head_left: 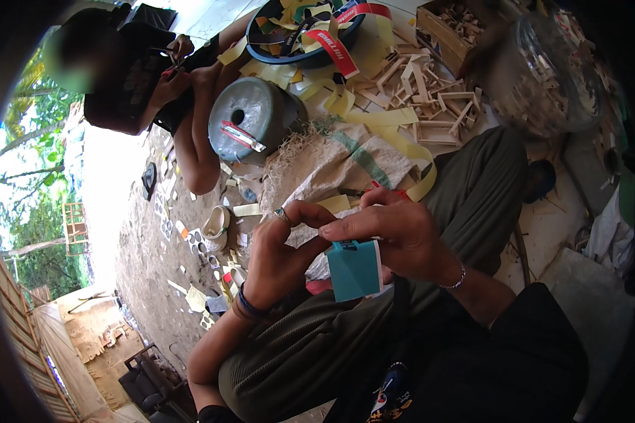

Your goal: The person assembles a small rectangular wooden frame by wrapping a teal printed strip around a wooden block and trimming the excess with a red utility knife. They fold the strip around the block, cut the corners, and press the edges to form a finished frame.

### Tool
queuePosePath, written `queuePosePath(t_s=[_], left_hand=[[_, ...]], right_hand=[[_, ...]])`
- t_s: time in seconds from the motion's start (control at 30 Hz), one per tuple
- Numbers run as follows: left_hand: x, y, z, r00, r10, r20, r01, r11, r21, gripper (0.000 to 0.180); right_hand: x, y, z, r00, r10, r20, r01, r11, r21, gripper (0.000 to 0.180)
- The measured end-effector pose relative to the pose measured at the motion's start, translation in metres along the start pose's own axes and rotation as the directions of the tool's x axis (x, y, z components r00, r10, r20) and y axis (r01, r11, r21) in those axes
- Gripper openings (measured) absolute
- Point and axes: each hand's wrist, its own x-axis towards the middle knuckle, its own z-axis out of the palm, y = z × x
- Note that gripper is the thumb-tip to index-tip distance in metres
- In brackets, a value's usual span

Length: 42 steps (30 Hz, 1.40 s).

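In front of my lap, a teal square piece with a pale edge along its right side hangs between my hands; whether it is card or a sticker I cannot tell. My right hand pinches its upper right part, thumb and fingers closed over the edge. Curled close by, my left hand has its thumb and index finger meeting at the piece's upper left corner. A dark patch shows along the top edge beneath the fingertips. Below the hands lie my legs in ribbed olive trousers.
A woven sack lies ahead, beside an upturned grey bucket bearing a small packet. Beyond are a basin of paper strips, small wooden frames and a wooden box. At far left, a person handles a small tool.
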Motion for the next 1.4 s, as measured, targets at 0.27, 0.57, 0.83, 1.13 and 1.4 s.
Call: queuePosePath(t_s=[0.27, 0.57, 0.83, 1.13, 1.4], left_hand=[[0.009, 0.001, -0.014, 0.868, 0.486, -0.102, -0.412, 0.819, 0.399, 0.026], [0.01, -0.001, -0.017, 0.764, 0.626, -0.154, -0.448, 0.687, 0.572, 0.032], [0.008, 0.008, -0.027, 0.739, 0.622, -0.259, -0.378, 0.701, 0.605, 0.031], [-0.001, 0.02, -0.06, 0.915, -0.261, -0.307, 0.079, 0.864, -0.497, 0.048], [-0.012, 0.037, -0.04, 0.957, -0.281, 0.076, 0.235, 0.591, -0.772, 0.041]], right_hand=[[-0.016, -0.005, 0.004, 0.957, 0.263, -0.125, -0.239, 0.954, 0.178, 0.027], [-0.018, -0.009, -0.01, 0.972, 0.164, 0.17, -0.22, 0.89, 0.399, 0.032], [-0.006, -0.007, 0.0, 0.99, 0.108, 0.088, -0.133, 0.924, 0.359, 0.025], [0.019, -0.01, -0.022, 0.992, -0.102, 0.071, 0.106, 0.993, -0.05, 0.025], [0.03, -0.006, -0.015, 0.939, -0.215, 0.269, 0.298, 0.899, -0.32, 0.039]])
